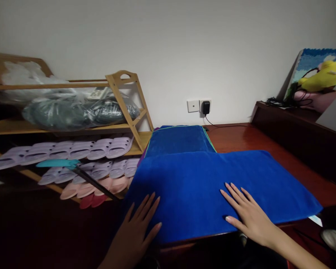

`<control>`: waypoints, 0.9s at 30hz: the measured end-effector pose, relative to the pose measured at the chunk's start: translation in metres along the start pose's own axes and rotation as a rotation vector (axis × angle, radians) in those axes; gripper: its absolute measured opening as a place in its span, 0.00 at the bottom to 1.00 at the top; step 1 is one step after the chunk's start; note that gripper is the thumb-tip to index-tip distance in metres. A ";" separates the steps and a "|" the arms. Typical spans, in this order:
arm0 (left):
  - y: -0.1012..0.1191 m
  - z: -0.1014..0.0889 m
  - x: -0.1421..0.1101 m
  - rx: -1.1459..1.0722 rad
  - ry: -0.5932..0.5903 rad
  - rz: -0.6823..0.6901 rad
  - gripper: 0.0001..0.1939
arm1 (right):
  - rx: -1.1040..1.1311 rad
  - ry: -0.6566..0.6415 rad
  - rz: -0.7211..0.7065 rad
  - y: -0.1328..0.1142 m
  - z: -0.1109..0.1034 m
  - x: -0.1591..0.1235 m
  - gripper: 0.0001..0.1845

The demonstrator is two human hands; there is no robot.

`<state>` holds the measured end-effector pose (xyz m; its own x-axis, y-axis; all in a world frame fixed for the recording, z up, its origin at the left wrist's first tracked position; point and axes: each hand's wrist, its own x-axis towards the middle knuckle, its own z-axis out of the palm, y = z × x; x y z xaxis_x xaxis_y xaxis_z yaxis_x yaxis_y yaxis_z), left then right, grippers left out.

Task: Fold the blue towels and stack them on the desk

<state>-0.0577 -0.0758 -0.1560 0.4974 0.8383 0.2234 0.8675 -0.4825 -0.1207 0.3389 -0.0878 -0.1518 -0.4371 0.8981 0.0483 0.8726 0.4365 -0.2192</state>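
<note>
Wall (168, 45): pale, behind all we see.
Tabletop (232, 138): red-brown, polished.
Blue cloth (190, 186): beneath our hands, long axis left to right (darker blue cloth (179, 140) beyond).
Right hand (252, 220): fingers spread, palm down, right of the cloth's middle.
Left hand (137, 228): fingers spread, at the cloth's near-left corner; neither hand clearly nearer.

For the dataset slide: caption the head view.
Head view: both hands spread flat on blue cloth, slipper rack at left.
</note>
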 end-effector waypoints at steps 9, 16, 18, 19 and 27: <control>0.008 -0.007 -0.017 -0.007 -0.034 -0.019 0.35 | -0.011 -0.003 -0.016 -0.009 0.000 -0.012 0.39; -0.001 -0.028 -0.015 -0.090 -0.240 -0.086 0.32 | 0.108 0.230 -0.088 -0.012 0.010 -0.049 0.35; 0.003 -0.050 0.013 -0.104 -0.241 -0.096 0.31 | 0.309 0.485 -0.046 -0.013 0.040 -0.076 0.23; 0.009 -0.061 0.034 -0.119 -0.205 -0.066 0.30 | 0.477 0.654 0.010 -0.016 0.059 -0.087 0.13; 0.097 -0.043 0.253 -0.085 -0.066 0.344 0.12 | 2.019 0.660 0.895 -0.070 0.141 -0.059 0.28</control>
<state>0.1520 0.0787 -0.0692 0.7620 0.6364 0.1200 0.6469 -0.7564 -0.0966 0.2726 -0.1787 -0.2769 0.2724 0.8387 -0.4715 -0.7044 -0.1600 -0.6916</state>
